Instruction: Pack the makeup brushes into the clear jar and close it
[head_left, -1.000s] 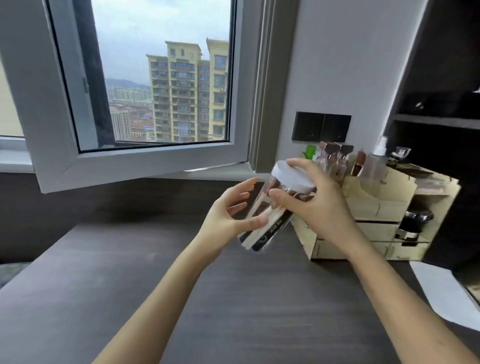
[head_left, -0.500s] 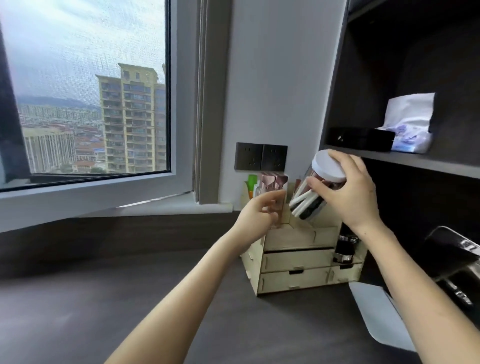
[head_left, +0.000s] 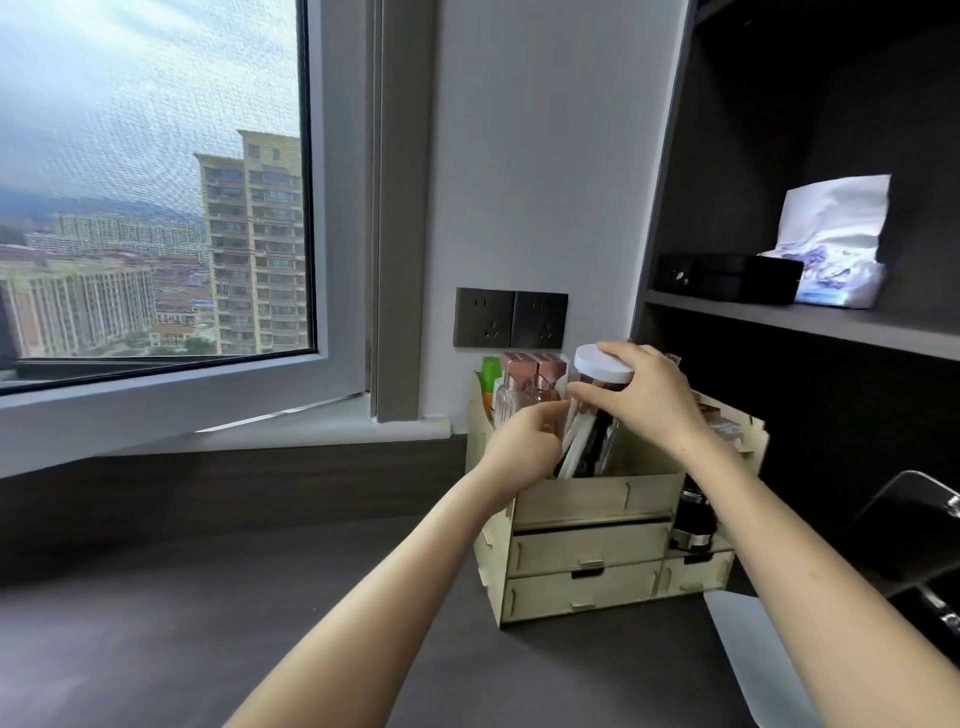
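Hands: I have my right hand (head_left: 647, 402) wrapped over the white lid (head_left: 605, 364) of the clear jar (head_left: 592, 436), thumb under the lid's rim and fingers curled across the top; my left hand (head_left: 527, 441) is cupped against the jar's left side, fingers bent and partly hidden behind the wall of the organizer, so I cannot tell how firmly it grips.
Jar position: upright, its lower part down inside the top compartment of the wooden drawer organizer (head_left: 597, 551), just beside the rose-gold capped bottles (head_left: 530, 379) on its left.
Contents: makeup brushes (head_left: 584, 447) show through the wall as white and dark handles leaning together; I judge packing done and the lid on.
Lid risk: I cannot see whether the lid is turned fully home; carried by the cap alone, a loose one could part from the jar.
Neighbour risk: my left knuckles sit touching or nearly touching the bottles, so drawing that hand out carelessly could tip them.
Seating risk: the compartment floor is hidden; if the base lands on something, the jar may lean once I let go.
Desk: the organizer stands on the dark desk (head_left: 208, 623) by the wall and could shift if pushed.
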